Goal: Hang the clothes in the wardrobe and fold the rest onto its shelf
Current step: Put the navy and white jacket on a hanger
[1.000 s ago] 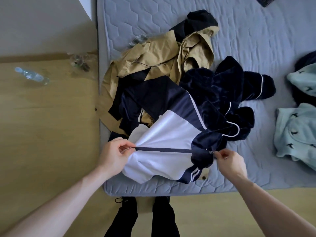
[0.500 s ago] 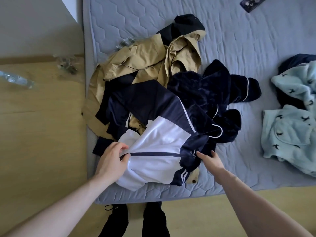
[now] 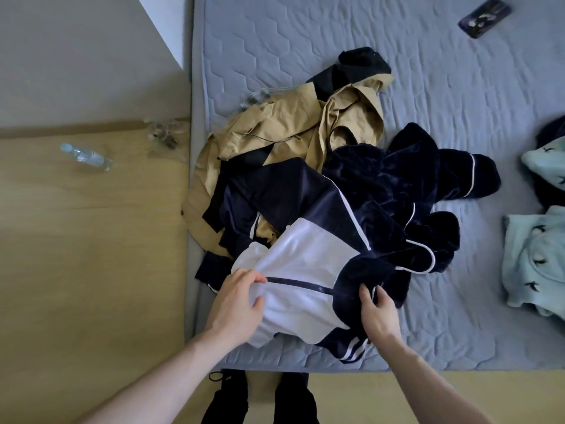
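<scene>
- Navy-and-white track jacket [image 3: 308, 264] lies on top of a clothes heap at the near edge of the grey quilted mattress [image 3: 305, 41], lower centre of the frame. Zip runs left to right across its white panel.
- Left hand [image 3: 237, 304], lower centre-left: fingers and thumb curled, pinching the white fabric at the left end of the zip. The jacket spreads out to the right of this hand and partly under it.
- Right hand [image 3: 377, 313], lower centre-right: fingers curled into the navy fabric at the right end of the zip line, grasping a fold of it. The jacket's striped hem [image 3: 351, 351] sits just below and left of this hand.
- Both hands are thus on the same garment, one at each end of the zip, the white panel between them.
- Tan jacket [image 3: 293, 130] lies beneath and above the track jacket in the frame, partly overhanging the mattress's left edge.
- Dark navy velvety garment with white piping [image 3: 406, 179] lies to the right of the heap, touching the track jacket.
- Pale mint garments with a small dark print [image 3: 538, 258] at the right edge of the frame, well apart from the hands.
- Phone [image 3: 484, 16] on the mattress, upper right.
- Plastic bottle [image 3: 87, 157] lies on the wooden floor, left of the frame.
- Dark trouser legs and shoes [image 3: 260, 399] at the bottom centre, below the mattress edge.
</scene>
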`<state>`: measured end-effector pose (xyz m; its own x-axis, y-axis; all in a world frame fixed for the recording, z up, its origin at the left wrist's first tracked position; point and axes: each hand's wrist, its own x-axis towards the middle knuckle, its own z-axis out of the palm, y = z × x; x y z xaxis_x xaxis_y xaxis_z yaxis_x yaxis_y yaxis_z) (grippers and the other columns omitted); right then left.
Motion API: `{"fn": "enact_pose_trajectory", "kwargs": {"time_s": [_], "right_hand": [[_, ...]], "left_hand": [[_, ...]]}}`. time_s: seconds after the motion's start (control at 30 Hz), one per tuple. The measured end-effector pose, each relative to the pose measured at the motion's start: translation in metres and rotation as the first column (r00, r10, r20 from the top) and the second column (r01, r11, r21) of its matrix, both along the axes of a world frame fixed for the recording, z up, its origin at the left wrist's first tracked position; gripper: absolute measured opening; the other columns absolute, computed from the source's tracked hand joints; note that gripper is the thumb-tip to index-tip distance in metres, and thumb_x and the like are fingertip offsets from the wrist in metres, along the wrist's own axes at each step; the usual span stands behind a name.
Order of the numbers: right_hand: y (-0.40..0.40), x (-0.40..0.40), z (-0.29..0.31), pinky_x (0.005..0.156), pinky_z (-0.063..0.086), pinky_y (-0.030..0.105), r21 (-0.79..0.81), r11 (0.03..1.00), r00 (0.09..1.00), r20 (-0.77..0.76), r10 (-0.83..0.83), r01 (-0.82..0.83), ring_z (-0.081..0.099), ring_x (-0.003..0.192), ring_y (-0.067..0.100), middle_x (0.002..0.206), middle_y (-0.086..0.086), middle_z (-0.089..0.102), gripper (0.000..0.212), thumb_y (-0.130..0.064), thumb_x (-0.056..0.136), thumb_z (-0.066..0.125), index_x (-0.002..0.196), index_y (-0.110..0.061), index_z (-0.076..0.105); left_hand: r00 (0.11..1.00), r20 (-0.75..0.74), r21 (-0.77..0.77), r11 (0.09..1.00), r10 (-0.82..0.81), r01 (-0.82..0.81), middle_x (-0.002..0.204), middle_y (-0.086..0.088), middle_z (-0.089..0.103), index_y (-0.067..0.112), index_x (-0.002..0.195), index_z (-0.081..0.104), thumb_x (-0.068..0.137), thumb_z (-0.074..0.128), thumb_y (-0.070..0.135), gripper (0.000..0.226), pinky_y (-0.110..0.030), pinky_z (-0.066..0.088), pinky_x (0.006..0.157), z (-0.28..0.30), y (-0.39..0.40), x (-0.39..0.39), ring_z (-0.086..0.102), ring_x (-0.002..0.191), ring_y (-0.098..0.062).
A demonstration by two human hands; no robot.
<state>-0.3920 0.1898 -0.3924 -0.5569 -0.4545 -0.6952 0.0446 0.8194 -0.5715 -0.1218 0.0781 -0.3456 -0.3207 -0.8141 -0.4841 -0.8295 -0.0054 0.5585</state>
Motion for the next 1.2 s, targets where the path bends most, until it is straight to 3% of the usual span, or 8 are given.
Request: {"fn": "enact_pose_trajectory", "kwargs": {"time_s": [0.2,0.43,0.6,0.7,0.83,0.93,1.0,1.2], "right_hand": [[0.009,0.029,0.114,0.051,0.029,0.021,-0.240,0.961,0.989,-0.095,0.116,-0.136,0.033,0.053,0.006,0.057,-0.012,0.037,0.040,-0.034,0.105,0.052,0.070,-0.021,0.040],[0.012,0.051,0.275,0.049,0.028,0.018,-0.371,0.844,0.912,-0.022,0.409,-0.388,0.032,0.054,0.003,0.057,-0.012,0.035,0.043,-0.038,0.103,0.055,0.066,-0.023,0.038],[-0.008,0.081,0.379,0.055,0.043,0.030,-0.372,0.588,0.657,-0.082,0.749,-0.718,0.052,0.057,0.014,0.067,0.002,0.061,0.044,-0.059,0.095,0.054,0.074,-0.020,0.056],[-0.021,0.101,0.438,0.060,0.048,0.037,-0.384,0.395,0.476,-0.140,0.868,-0.834,0.058,0.063,0.020,0.075,0.004,0.067,0.047,-0.062,0.092,0.056,0.081,-0.017,0.064],[-0.047,0.125,0.501,0.054,0.042,0.034,-0.399,0.219,0.352,-0.300,0.887,-0.891,0.055,0.058,0.017,0.067,0.001,0.061,0.045,-0.059,0.092,0.061,0.076,-0.017,0.059],[-0.066,0.148,0.534,0.054,0.043,0.033,-0.382,0.133,0.291,-0.393,0.872,-0.915,0.055,0.056,0.015,0.065,-0.003,0.062,0.041,-0.059,0.090,0.063,0.078,-0.020,0.061],[-0.078,0.168,0.551,0.055,0.045,0.032,-0.392,0.113,0.291,-0.430,0.855,-0.913,0.058,0.058,0.015,0.067,-0.004,0.064,0.035,-0.058,0.088,0.066,0.080,-0.024,0.063],[-0.101,0.254,0.584,0.076,0.050,0.016,-0.406,-0.022,0.246,-0.594,0.766,-0.913,0.067,0.090,-0.001,0.099,-0.022,0.068,0.024,-0.051,0.079,0.078,0.100,-0.043,0.069]], "left_hand": [[0.992,-0.080,-0.053,0.994,-0.099,0.095,0.117,0.031,0.042,0.041,0.115,0.053,0.092,0.066,0.020,0.033,-0.017,0.043,0.093,0.076,0.010,-0.006,0.045,0.116,0.010],[0.986,-0.161,-0.210,0.978,-0.036,0.001,0.131,0.010,0.047,0.018,0.130,0.057,0.088,0.075,0.009,0.046,-0.033,0.047,0.106,0.240,0.006,0.014,0.050,0.122,-0.008],[0.993,-0.113,-0.410,0.911,-0.022,-0.027,0.148,0.001,0.043,0.019,0.148,0.045,0.085,0.076,0.015,0.070,-0.038,0.041,0.114,0.350,0.002,0.065,0.043,0.138,-0.016],[0.999,0.040,-0.511,0.860,0.010,0.012,0.153,0.003,0.042,0.028,0.140,0.057,0.085,0.070,0.038,0.057,-0.037,0.035,0.112,0.407,0.008,0.109,0.040,0.138,-0.017],[0.993,0.076,-0.438,0.897,0.091,-0.049,0.111,0.012,0.074,0.032,0.091,0.074,0.086,0.079,0.036,0.007,-0.041,0.040,0.107,0.459,0.028,0.153,0.065,0.109,-0.015],[0.946,-0.086,-0.281,0.904,0.311,-0.323,0.063,0.007,0.066,0.022,0.077,0.062,0.083,0.063,0.046,0.024,-0.034,0.051,0.064,0.486,0.047,0.178,0.058,0.057,-0.011],[0.892,-0.143,-0.315,0.835,0.429,-0.451,0.056,0.003,0.057,0.018,0.074,0.058,0.080,0.061,0.047,0.030,-0.033,0.041,0.052,0.501,0.060,0.198,0.051,0.052,-0.015],[0.741,-0.204,-0.401,0.636,0.640,-0.659,0.052,0.006,0.045,0.017,0.068,0.051,0.079,0.066,0.037,0.026,-0.031,0.037,0.055,0.539,0.095,0.292,0.039,0.051,-0.010]]}}
